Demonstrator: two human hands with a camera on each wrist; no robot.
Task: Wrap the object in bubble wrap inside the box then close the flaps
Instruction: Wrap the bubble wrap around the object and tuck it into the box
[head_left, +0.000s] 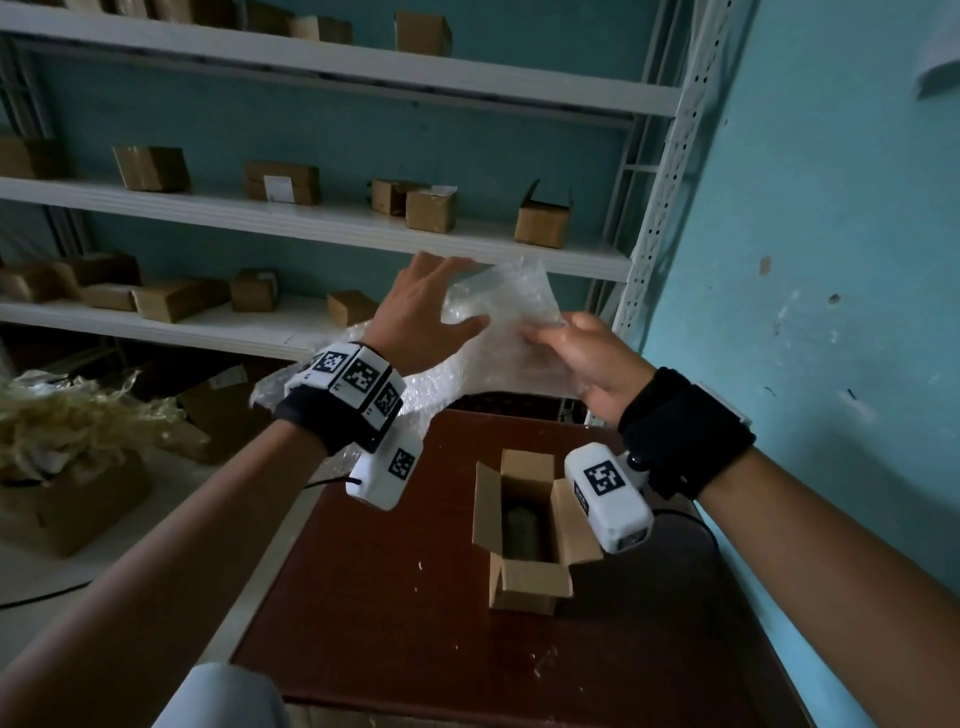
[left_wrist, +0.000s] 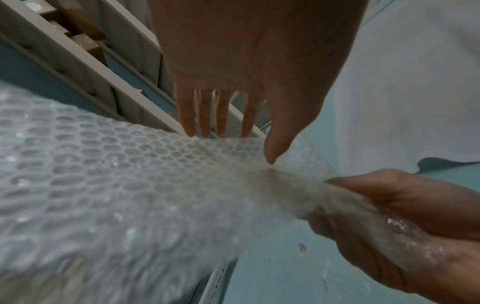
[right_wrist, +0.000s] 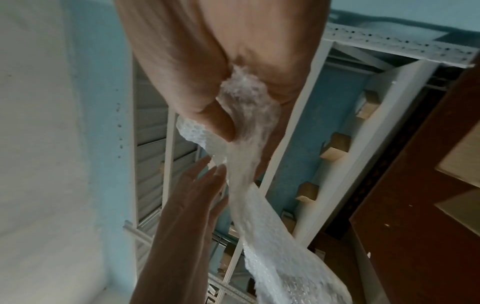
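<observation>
Sagging bubble wrap (head_left: 498, 332), crumpled, translucent, honeycomb-celled.

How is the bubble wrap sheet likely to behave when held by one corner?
The bubble wrap is probably floppy: it bunches inside the right hand and sags away. It is likely light, since one grip holds it up. The left hand lies flat against it.

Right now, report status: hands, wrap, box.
Right hand grips bubble wrap in the air; left hand open, fingers straight on it. Box on table, flaps open, dark object inside, unwrapped. Nothing blocking.
</observation>
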